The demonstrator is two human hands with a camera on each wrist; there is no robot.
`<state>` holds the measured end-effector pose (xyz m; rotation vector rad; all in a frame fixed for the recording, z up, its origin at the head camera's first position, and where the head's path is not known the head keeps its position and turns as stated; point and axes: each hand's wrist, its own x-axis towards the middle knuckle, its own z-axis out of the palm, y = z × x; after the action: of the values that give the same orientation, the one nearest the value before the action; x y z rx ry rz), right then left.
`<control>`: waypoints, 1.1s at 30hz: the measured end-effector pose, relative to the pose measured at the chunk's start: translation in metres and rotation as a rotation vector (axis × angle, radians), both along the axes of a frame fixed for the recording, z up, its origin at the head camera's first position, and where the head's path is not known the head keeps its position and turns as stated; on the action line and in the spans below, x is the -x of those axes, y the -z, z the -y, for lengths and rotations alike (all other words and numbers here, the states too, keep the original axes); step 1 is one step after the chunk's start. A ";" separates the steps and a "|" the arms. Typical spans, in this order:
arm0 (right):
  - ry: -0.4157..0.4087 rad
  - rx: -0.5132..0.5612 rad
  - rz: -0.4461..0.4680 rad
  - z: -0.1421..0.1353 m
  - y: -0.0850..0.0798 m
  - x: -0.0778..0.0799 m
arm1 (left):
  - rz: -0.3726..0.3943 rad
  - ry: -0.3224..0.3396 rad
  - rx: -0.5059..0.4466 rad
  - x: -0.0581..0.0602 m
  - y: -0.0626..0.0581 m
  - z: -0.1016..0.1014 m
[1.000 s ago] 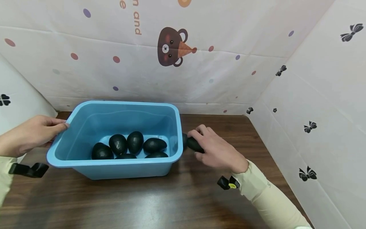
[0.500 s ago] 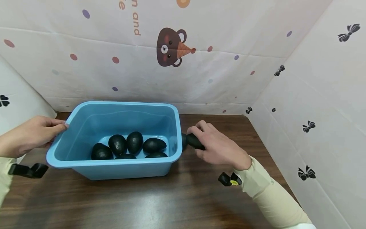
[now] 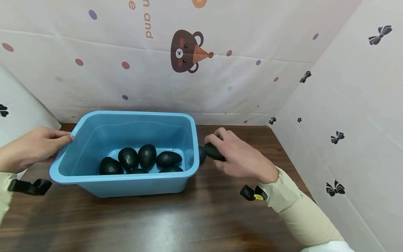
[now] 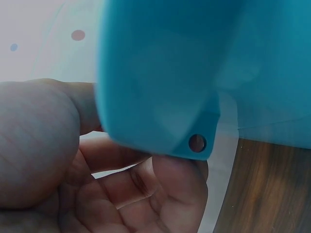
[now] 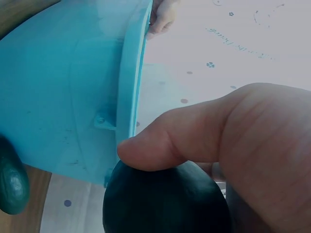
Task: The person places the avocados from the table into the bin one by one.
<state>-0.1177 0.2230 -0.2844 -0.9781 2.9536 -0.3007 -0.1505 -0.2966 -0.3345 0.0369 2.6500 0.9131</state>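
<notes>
A blue plastic bin stands on the table with several dark green avocados on its floor. My left hand grips the bin's left rim, thumb on top and fingers curled beneath it, as the left wrist view shows. Beside the bin's right end, my right hand holds an avocado between thumb and fingers. In the right wrist view the thumb presses on this held avocado. Another avocado lies on the table by the bin's end, partly hidden behind the rim in the head view.
The brown wood-grain table spreads in front of the bin. A white patterned back wall rises right behind it, and a side wall bounds the right. Black wrist mounts sit on both sleeves.
My right hand, holding the avocado, has risen slightly, and its forearm has swung up a little. The left hand keeps its grip on the rim. The head view has drifted slightly.
</notes>
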 end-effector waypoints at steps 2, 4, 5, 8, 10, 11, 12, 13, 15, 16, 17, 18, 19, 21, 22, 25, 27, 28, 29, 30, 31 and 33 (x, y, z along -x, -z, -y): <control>-0.002 -0.002 -0.004 0.001 -0.002 0.001 | 0.000 -0.003 0.002 -0.001 -0.001 -0.001; -0.006 -0.005 -0.010 0.002 -0.004 0.001 | 0.003 -0.001 0.006 -0.001 -0.002 -0.002; -0.009 -0.004 -0.013 0.002 -0.005 0.002 | 0.004 -0.001 0.008 -0.001 -0.002 -0.002; -0.016 -0.003 -0.022 0.003 -0.008 0.002 | 0.007 -0.001 0.019 0.000 -0.003 -0.003; -0.022 -0.003 -0.025 0.004 -0.010 0.003 | 0.009 -0.001 0.025 0.000 -0.002 -0.003; -0.025 -0.003 -0.026 0.005 -0.011 0.003 | 0.009 -0.001 0.024 0.001 -0.002 -0.003; -0.025 -0.003 -0.027 0.005 -0.012 0.004 | 0.010 -0.002 0.023 0.001 -0.002 -0.003; -0.026 -0.003 -0.027 0.006 -0.012 0.004 | 0.009 -0.003 0.023 0.002 -0.002 -0.003; -0.029 -0.001 -0.025 0.008 -0.014 0.005 | 0.010 -0.002 0.019 0.002 -0.001 -0.002; -0.029 0.000 -0.022 0.009 -0.014 0.005 | 0.012 0.000 0.015 0.002 0.000 -0.001; -0.032 0.002 -0.020 0.010 -0.015 0.006 | 0.012 0.003 0.014 0.002 0.001 -0.001; -0.033 0.002 -0.018 0.011 -0.015 0.006 | 0.011 0.006 0.011 0.002 0.001 0.000; -0.034 0.003 -0.017 0.012 -0.016 0.006 | 0.011 0.009 0.009 0.002 0.002 0.000; -0.034 0.005 -0.015 0.014 -0.017 0.007 | 0.009 0.011 0.008 0.001 0.002 0.001; -0.033 0.005 -0.015 0.014 -0.017 0.007 | 0.009 0.012 0.007 0.001 0.002 0.001; -0.030 -0.001 -0.014 0.017 -0.019 0.009 | 0.003 0.008 0.000 0.001 0.003 0.001; -0.034 -0.002 -0.009 0.019 -0.020 0.011 | 0.003 0.006 -0.005 0.001 0.003 0.001; -0.036 -0.005 -0.006 0.020 -0.020 0.012 | 0.000 0.005 -0.006 0.001 0.003 0.001; -0.039 -0.008 -0.003 0.022 -0.021 0.013 | -0.002 0.004 -0.008 0.000 0.003 0.001; -0.042 -0.009 -0.001 0.023 -0.021 0.014 | -0.005 0.003 -0.005 0.000 0.003 0.001; -0.044 -0.009 0.002 0.024 -0.022 0.015 | -0.006 0.003 -0.002 0.000 0.003 0.001; -0.046 -0.012 0.004 0.027 -0.023 0.016 | -0.010 0.001 0.002 0.000 0.003 0.001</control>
<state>-0.1339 0.1957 -0.2617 -1.0417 2.9211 -0.2832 -0.1506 -0.2980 -0.3377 0.0431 2.6602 0.9116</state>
